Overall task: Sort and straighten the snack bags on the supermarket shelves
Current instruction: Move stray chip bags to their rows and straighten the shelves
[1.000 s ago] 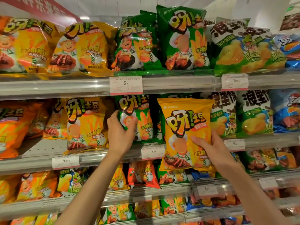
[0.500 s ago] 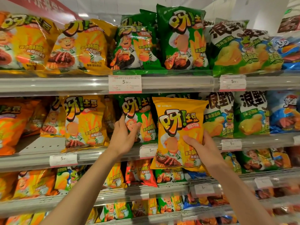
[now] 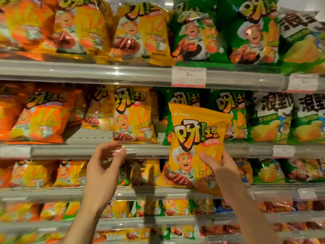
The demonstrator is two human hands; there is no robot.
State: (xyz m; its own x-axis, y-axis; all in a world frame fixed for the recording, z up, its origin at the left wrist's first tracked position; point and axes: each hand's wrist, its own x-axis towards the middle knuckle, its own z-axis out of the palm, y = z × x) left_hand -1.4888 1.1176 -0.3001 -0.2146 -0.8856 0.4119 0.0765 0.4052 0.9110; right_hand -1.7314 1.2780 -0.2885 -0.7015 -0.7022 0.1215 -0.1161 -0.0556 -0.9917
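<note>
Held bag: a yellow snack bag [image 3: 194,147] is hanging upright in front of the shelves, off the shelf, its top overlapping the green bags on the middle shelf and its bottom reaching down over the rail below.
Right hand: the right hand [image 3: 222,169] is gripping the yellow snack bag at its lower right edge, thumb lying across the printed front, the other fingers curling round behind it.
Left hand: the left hand [image 3: 103,166] is reaching up toward the middle shelf rail [image 3: 149,149]; its fingers are half curled with a gap between thumb and fingertips, and they are closing on nothing. The fingertips are sitting just at the rail, below a standing yellow bag [image 3: 133,117].
Middle shelf: orange bags [image 3: 40,118] are leaning at the left, yellow ones beside them, then green bags [image 3: 230,111], then green-and-white bags [image 3: 270,117] at the right. A bare patch of shelf floor [image 3: 88,136] is showing between the orange and yellow bags.
Top shelf: orange and yellow bags are standing at the left, green ones at the right, and a white price tag [image 3: 188,76] is clipped to the rail beneath them.
Lower shelves: more rows of mixed bags are showing, too blurred to tell apart.
</note>
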